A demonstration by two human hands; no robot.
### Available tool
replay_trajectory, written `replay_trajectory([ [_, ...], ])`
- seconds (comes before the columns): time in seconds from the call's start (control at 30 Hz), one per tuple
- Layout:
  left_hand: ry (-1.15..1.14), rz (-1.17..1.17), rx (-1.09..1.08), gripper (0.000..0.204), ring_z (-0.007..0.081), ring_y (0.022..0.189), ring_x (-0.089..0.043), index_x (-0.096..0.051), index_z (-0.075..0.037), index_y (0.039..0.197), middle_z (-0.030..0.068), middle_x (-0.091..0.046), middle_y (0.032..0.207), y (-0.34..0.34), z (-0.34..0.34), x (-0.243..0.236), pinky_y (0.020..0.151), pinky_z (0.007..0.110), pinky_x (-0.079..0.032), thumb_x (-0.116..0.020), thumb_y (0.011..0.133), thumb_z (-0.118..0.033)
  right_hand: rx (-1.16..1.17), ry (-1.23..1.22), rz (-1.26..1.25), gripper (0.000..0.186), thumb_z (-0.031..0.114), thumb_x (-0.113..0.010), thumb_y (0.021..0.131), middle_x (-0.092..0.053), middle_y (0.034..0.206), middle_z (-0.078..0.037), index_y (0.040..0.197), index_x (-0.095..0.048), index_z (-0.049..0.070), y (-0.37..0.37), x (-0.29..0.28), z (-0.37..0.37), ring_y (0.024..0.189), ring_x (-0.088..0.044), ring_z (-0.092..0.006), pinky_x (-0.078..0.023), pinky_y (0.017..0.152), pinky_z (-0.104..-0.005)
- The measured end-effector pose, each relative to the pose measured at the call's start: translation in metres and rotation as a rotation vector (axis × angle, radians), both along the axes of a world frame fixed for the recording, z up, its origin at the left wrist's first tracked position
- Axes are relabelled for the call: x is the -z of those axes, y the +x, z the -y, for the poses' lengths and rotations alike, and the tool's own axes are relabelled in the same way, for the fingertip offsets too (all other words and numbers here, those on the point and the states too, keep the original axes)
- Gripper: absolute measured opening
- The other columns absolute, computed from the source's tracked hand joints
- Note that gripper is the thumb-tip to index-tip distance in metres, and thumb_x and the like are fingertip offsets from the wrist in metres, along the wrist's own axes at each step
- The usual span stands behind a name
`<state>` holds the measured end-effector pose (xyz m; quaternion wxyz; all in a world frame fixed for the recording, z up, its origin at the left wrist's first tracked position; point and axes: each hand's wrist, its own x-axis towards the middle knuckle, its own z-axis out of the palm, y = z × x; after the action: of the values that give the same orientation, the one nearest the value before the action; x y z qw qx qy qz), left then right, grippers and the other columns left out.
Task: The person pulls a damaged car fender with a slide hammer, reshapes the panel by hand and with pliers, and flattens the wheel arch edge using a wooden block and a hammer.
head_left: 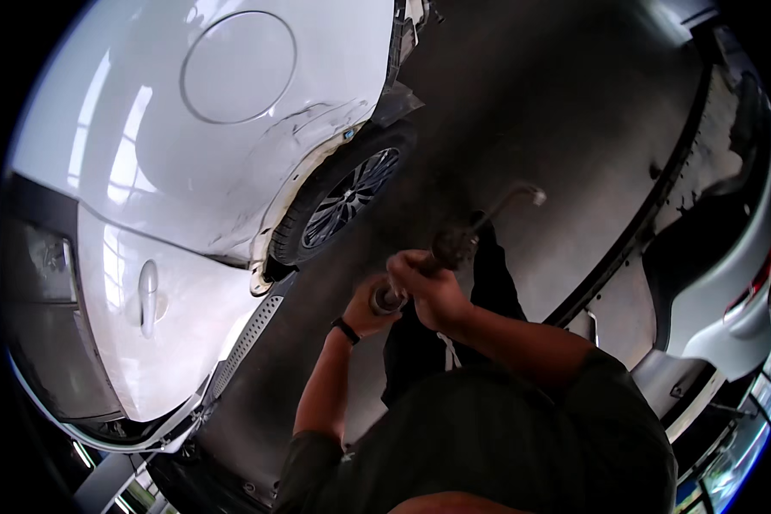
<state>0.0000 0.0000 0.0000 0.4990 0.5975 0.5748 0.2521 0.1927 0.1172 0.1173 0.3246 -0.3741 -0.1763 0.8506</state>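
Observation:
A metal tool with a bent, hooked rod [499, 210] is in front of my body; it looks like a slide hammer. My left hand [370, 308], with a dark band at the wrist, is closed round its cylindrical near end [389, 297]. Close beside it, my right hand [435, 295] is closed on the tool just below a dark, thick part [451, 248]. The hook tip [538, 198] points away to the right, touching nothing. To the left stands a white car [171, 206], its rear panel creased and scratched [291, 137] above the wheel arch.
The car's rear wheel [347, 201] and perforated side step [250, 343] are nearest my left side. On the right, a removed white bumper [728, 321] with a red light strip stands by a dark curved edge [634, 227]. Grey floor [565, 111] lies between.

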Motion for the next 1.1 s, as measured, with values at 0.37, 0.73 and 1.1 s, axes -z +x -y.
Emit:
replay_trajectory([
  [0.37, -1.002, 0.305, -0.386, 0.053, 0.0154, 0.084, -0.062, -0.053, -0.005, 0.116, 0.0059, -0.064, 0.099, 0.104, 0.002, 0.097, 0.075, 0.033, -0.053, -0.082, 0.073, -0.013, -0.217, -0.401, -0.077, 0.024, 0.028, -0.063, 0.093, -0.044, 0.066, 0.002, 0.077, -0.052, 0.014, 0.047, 0.168, -0.152, 0.062, -0.042, -0.009, -0.036, 0.061, -0.0281],
  [0.73, -1.051, 0.743, -0.638, 0.049, 0.018, 0.096, -0.059, -0.054, -0.002, 0.113, 0.0081, -0.061, 0.102, 0.125, 0.046, 0.123, 0.085, 0.034, -0.048, -0.078, 0.076, -0.023, -0.438, -0.044, -0.292, 0.021, 0.019, -0.051, 0.099, -0.054, 0.082, -0.004, 0.108, -0.042, 0.003, -0.004, 0.283, -0.111, 0.077, -0.055, -0.0104, -0.047, 0.072, -0.0291],
  [1.1, -0.964, 0.825, -0.687, 0.058, 0.0252, 0.096, -0.062, -0.053, -0.004, 0.118, 0.0126, -0.063, 0.102, 0.159, 0.013, 0.163, 0.083, 0.038, -0.05, -0.083, 0.07, -0.017, -0.436, -0.015, -0.656, 0.031, 0.021, -0.049, 0.099, -0.059, 0.066, -0.008, 0.122, -0.045, 0.0, -0.029, 0.334, -0.102, 0.058, -0.061, -0.0202, -0.047, 0.057, -0.0368],
])
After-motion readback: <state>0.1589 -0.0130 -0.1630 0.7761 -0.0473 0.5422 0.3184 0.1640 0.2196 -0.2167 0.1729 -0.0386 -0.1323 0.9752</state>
